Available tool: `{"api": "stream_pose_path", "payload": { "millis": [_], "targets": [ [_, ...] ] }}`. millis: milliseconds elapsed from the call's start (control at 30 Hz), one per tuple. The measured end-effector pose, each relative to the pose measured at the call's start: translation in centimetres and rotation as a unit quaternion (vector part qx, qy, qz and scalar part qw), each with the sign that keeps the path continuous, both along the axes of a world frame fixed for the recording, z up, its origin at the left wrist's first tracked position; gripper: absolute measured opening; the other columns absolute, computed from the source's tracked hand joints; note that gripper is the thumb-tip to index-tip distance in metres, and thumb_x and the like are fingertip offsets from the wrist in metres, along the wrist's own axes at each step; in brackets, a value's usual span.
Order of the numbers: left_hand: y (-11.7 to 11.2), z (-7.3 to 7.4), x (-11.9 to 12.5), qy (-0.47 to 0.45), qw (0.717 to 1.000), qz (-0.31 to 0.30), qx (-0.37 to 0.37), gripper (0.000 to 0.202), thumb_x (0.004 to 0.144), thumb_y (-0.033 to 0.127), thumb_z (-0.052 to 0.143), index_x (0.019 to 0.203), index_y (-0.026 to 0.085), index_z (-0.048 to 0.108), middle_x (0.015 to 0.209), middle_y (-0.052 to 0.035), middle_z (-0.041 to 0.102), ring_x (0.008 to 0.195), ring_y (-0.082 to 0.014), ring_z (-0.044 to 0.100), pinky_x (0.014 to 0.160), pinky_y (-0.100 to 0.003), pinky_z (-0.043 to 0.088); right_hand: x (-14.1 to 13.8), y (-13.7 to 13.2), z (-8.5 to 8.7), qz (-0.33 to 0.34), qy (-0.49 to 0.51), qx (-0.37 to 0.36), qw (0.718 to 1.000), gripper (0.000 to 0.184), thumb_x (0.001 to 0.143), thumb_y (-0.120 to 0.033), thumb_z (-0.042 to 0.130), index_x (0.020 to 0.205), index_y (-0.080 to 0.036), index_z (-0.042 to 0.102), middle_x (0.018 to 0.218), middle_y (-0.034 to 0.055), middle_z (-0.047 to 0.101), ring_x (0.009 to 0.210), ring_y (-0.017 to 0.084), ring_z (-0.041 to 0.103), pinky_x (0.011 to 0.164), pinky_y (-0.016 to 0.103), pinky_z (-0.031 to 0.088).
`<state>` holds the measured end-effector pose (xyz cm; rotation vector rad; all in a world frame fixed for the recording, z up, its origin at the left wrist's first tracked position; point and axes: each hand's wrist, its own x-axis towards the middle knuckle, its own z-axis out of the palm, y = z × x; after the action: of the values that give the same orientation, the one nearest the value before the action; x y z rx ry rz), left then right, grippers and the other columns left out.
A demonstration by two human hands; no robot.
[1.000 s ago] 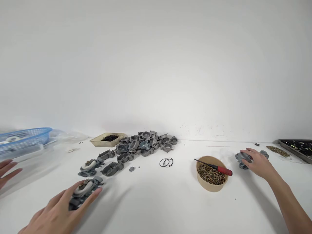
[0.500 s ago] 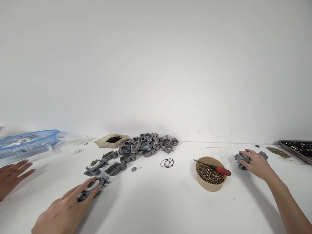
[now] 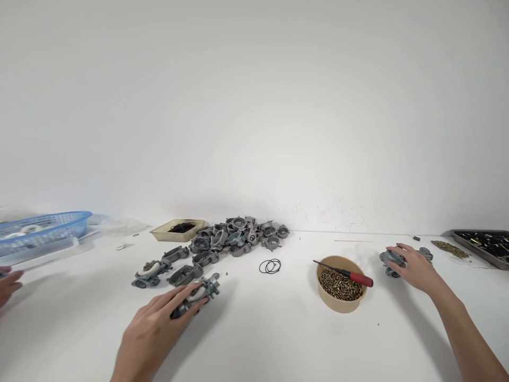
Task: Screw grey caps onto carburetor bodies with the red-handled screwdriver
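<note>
My left hand (image 3: 159,323) lies over a grey metal assembly with a pale insert (image 3: 201,294) low in the middle of the white table, fingers curled around it. My right hand (image 3: 413,265) rests far right on another grey metal part (image 3: 392,260), fingers bent over it. Between the two stands a tan paper bowl of brass screws (image 3: 341,300) with a red-handled screwdriver (image 3: 350,275) laid across its rim. Two black O-rings (image 3: 270,265) lie just left of the bowl.
A heap of grey castings (image 3: 238,236) sits by the wall, with a few laid out in front (image 3: 153,270). A beige tray of black rings (image 3: 177,229), a blue basket (image 3: 40,228), a dark tray (image 3: 483,241) and another person's hand (image 3: 8,286) line the edges.
My left hand has slid its grey assembly to the right, from the lower left toward the table's middle. The other person's hand drew back to the left edge. My right hand stayed put.
</note>
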<state>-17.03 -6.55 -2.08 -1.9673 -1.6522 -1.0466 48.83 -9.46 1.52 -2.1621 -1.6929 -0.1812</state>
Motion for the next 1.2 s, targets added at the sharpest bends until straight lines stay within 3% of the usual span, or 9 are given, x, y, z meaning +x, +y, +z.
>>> {"api": "stream_pose_path", "payload": {
  "millis": [133,300,400,467,533,633,733,900,1200],
  "targets": [
    [1.9,-0.2,3.1,0.041,0.993,-0.109,0.001,0.043,0.103,0.060,0.050,0.115,0.032,0.080,0.117,-0.0064,0.081,0.108,-0.0354,0.075,0.092,-0.047,0.060,-0.6,-0.4,0.3,-0.004,-0.002,0.005,1.000,0.053,0.089,-0.053,0.057,0.133,-0.028,0.072,0.151,0.0129,0.060,0.122,0.036,0.068,0.093,0.047,0.058],
    [3.8,1.8,9.8,0.035,0.964,-0.257,-0.056,0.043,0.100,0.064,0.058,0.112,0.031,0.082,0.111,-0.0076,0.082,0.098,-0.0295,0.077,0.083,-0.038,0.063,-2.1,-1.1,0.8,-0.054,-0.006,0.017,0.998,0.052,0.092,-0.051,0.053,0.136,-0.029,0.069,0.157,0.0171,0.050,0.103,0.035,0.073,0.078,0.052,0.061],
    [5.1,2.8,13.8,0.061,0.938,-0.330,-0.085,0.031,0.095,0.054,0.072,0.113,0.031,0.081,0.112,-0.0065,0.082,0.098,-0.0282,0.077,0.085,-0.036,0.063,-3.9,-1.4,1.2,-0.075,-0.022,0.046,0.996,0.053,0.095,-0.054,0.050,0.138,-0.029,0.067,0.160,0.0172,0.045,0.111,0.039,0.070,0.074,0.054,0.062],
    [5.9,3.0,15.9,0.078,0.925,-0.360,-0.090,0.029,0.090,0.047,0.079,0.113,0.029,0.081,0.111,-0.0071,0.082,0.098,-0.0284,0.077,0.087,-0.038,0.063,-5.5,-1.3,1.5,-0.053,-0.041,0.099,0.993,0.050,0.098,-0.054,0.048,0.136,-0.029,0.068,0.158,0.0151,0.046,0.117,0.038,0.067,0.077,0.052,0.063],
    [6.6,2.9,17.2,0.083,0.916,-0.380,-0.094,0.030,0.087,0.043,0.084,0.114,0.028,0.080,0.110,-0.0077,0.082,0.095,-0.0282,0.078,0.087,-0.039,0.062,-7.4,-1.1,1.7,0.016,-0.058,0.161,0.985,0.045,0.100,-0.052,0.050,0.131,-0.028,0.071,0.152,0.0142,0.052,0.115,0.035,0.068,0.082,0.050,0.064],
    [7.2,2.3,17.9,0.056,0.913,-0.390,-0.106,0.031,0.087,0.041,0.084,0.115,0.029,0.080,0.112,-0.0079,0.081,0.096,-0.0284,0.077,0.087,-0.040,0.063,-10.4,-1.0,1.6,0.165,-0.056,0.195,0.965,0.036,0.101,-0.047,0.057,0.128,-0.031,0.073,0.145,0.0124,0.058,0.108,0.030,0.072,0.083,0.046,0.066],
    [7.3,1.5,17.7,0.019,0.916,-0.382,-0.126,0.034,0.089,0.041,0.082,0.122,0.033,0.079,0.118,-0.0064,0.080,0.105,-0.0293,0.076,0.091,-0.040,0.063,-13.5,-1.2,1.3,0.252,-0.034,0.196,0.947,0.032,0.103,-0.038,0.056,0.133,-0.035,0.069,0.145,0.0120,0.059,0.111,0.029,0.072,0.077,0.042,0.068],
    [6.8,0.9,17.8,0.023,0.912,-0.393,-0.118,0.039,0.090,0.039,0.084,0.128,0.036,0.077,0.122,-0.0053,0.079,0.108,-0.0301,0.076,0.093,-0.042,0.063,-16.9,-2.0,1.0,0.321,-0.024,0.187,0.928,0.035,0.104,-0.030,0.054,0.137,-0.032,0.064,0.144,0.0136,0.059,0.120,0.029,0.069,0.080,0.041,0.069],
    [6.9,0.3,18.3,-0.021,0.907,-0.402,-0.122,0.070,0.084,0.042,0.090,0.148,0.036,0.061,0.119,-0.0053,0.081,0.103,-0.0289,0.077,0.097,-0.047,0.061,-19.0,-2.3,1.7,0.379,-0.034,0.237,0.894,0.036,0.103,-0.020,0.053,0.137,-0.028,0.064,0.134,0.0135,0.067,0.121,0.028,0.068,0.092,0.045,0.066]
  ]
}}
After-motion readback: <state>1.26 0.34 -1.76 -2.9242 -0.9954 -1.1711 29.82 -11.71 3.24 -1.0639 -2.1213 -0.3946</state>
